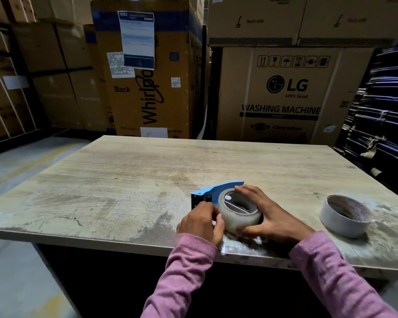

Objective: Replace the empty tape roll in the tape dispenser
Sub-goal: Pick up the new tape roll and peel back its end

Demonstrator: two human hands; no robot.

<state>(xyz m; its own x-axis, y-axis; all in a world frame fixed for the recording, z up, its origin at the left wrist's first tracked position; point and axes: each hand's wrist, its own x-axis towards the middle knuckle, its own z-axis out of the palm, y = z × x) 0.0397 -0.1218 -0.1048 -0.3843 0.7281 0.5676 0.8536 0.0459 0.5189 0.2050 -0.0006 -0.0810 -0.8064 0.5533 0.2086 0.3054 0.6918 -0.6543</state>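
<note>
On the table, near edge: a blue tape dispenser (216, 191) lies on its side on the worn wooden table (124, 180), both hands working at it.
Clear tape roll (238, 212): seated on the dispenser's hub, with the hub's spokes showing through its centre hole.
Right hand (271, 216): spread wide and cupped around the right side of the clear tape roll; fingers (246, 190) lie over the roll's far rim, thumb low against its near wall.
Left hand (200, 222): curled nearly closed just left of the roll, fingertips pinched together at the roll's near-left edge, beside the dispenser's black roller and toothed blade end. Whether it pinches a loose end of tape cannot be told.
Sleeves: pink, long, reaching to both wrists.
Empty roll (345, 215): a white cardboard core with red print inside, lying flat on the table well apart to the right of the hands, touched by neither.
Behind the table: stacked cardboard boxes, among them one marked Whirlpool (147, 88) and one marked LG washing machine (285, 95).
</note>
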